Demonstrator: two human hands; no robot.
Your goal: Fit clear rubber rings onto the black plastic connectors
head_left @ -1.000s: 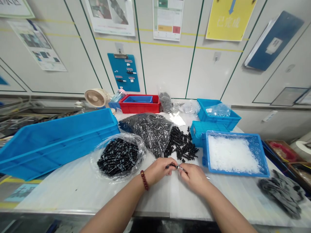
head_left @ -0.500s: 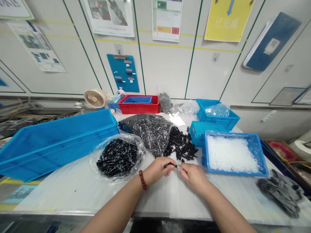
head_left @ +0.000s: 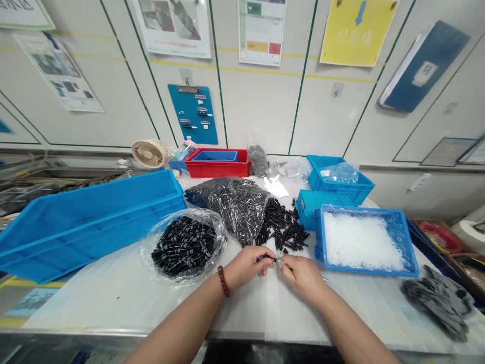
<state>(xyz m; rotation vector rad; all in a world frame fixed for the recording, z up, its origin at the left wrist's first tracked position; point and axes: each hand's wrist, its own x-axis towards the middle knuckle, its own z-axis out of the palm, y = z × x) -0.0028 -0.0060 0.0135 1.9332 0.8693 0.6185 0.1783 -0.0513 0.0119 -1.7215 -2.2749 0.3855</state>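
Observation:
My left hand [head_left: 250, 266], with a beaded bracelet at the wrist, pinches a small black part [head_left: 270, 258] over the white table. Close on its right, my right hand [head_left: 301, 273] has its fingers closed at the part's right end, on a thin tool whose metallic tip shows behind the hand. Just beyond my hands lies a loose pile of black parts [head_left: 286, 227]. To the left are a clear bag of black parts with pale rings [head_left: 184, 246] and a larger plastic bag of black parts [head_left: 235, 202]. A blue tray [head_left: 411, 253] at the right holds small white pieces.
A long blue bin [head_left: 91, 222] stands at the left. Along the back are a fan [head_left: 149, 153], a red bin [head_left: 217, 170] and a blue crate [head_left: 359, 189]. A smaller blue box [head_left: 322, 199] sits before the crate. Grey gloves [head_left: 439, 301] lie at the right edge.

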